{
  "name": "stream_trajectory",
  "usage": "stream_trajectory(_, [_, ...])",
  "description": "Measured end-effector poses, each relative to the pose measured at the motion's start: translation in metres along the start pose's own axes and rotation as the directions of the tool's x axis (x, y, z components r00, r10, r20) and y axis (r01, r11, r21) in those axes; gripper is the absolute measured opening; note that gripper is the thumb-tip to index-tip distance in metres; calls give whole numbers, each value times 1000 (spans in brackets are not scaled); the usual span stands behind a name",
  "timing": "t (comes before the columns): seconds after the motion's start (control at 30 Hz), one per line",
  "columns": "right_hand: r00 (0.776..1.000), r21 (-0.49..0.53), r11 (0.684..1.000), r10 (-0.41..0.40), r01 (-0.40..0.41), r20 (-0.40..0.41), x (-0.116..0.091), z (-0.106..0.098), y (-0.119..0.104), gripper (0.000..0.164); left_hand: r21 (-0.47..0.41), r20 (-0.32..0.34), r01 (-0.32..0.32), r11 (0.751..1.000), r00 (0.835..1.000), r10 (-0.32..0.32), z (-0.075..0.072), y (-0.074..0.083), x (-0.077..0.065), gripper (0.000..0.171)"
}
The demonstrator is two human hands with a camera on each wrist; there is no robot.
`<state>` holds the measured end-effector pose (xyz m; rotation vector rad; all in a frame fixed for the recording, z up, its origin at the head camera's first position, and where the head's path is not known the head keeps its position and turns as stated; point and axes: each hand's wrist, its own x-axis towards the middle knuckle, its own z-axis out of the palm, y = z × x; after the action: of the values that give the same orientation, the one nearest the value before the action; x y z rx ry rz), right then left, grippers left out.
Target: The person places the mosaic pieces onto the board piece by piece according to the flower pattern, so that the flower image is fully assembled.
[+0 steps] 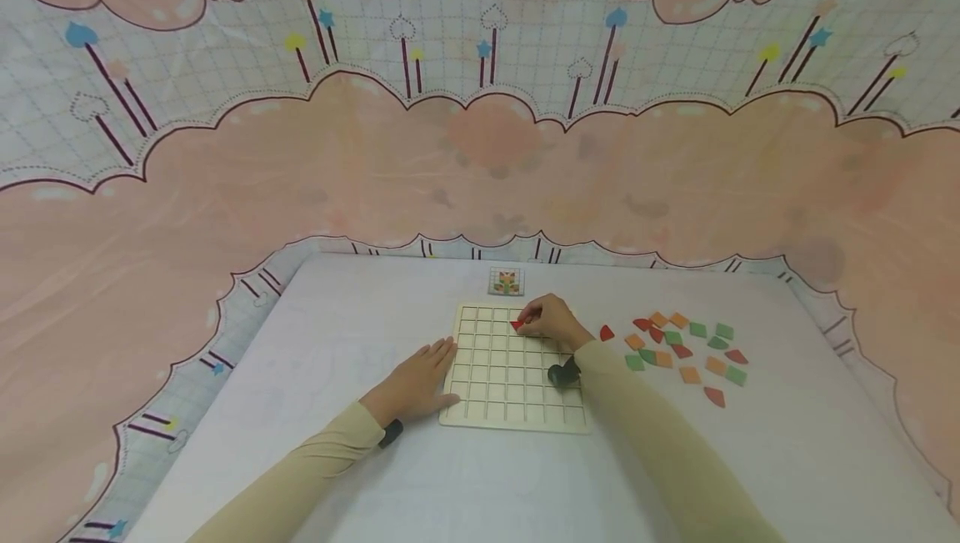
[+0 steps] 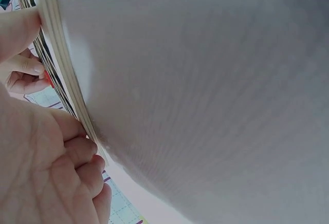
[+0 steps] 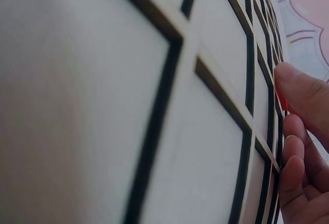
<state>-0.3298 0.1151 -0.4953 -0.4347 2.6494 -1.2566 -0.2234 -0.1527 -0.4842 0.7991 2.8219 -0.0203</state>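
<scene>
A pale wooden grid board [image 1: 480, 374] lies on the white table, its square cells outlined by raised strips. My right hand [image 1: 551, 319] pinches a small red tile [image 1: 516, 325] between thumb and fingertips at the board's far side. In the right wrist view the red tile [image 3: 280, 96] shows under the thumb, close against the grid. My left hand [image 1: 412, 382] rests along the board's left edge, fingers forward and thumb at the near part. The left wrist view shows its fingertips [image 2: 82, 152] touching the board's side [image 2: 64, 54].
Orange, green and red tiles [image 1: 689, 375] lie scattered on the table right of the board. One red tile [image 1: 607, 333] sits nearer the board. Beyond the far edge stands a small pattern card [image 1: 507, 281]. A printed cloth [image 1: 495, 168] hangs behind the table.
</scene>
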Motion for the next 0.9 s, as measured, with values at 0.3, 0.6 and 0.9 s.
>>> stream_trajectory(0.3, [1000,1,1000,-9,9,-3,0,0,-4,12,20,2,4,1000,1000,-4,5,-2,2,84])
stream_trajectory(0.6, [996,23,997,-71,70,51,-9,-27,5,23,2,-5,-22,1000,1000,22,5,-1,3,84])
stream_trajectory(0.9, [987,15,994,-106,105,123,-32,-89,19,28,-6,-3,-2,1000,1000,2,5,-3,2,85])
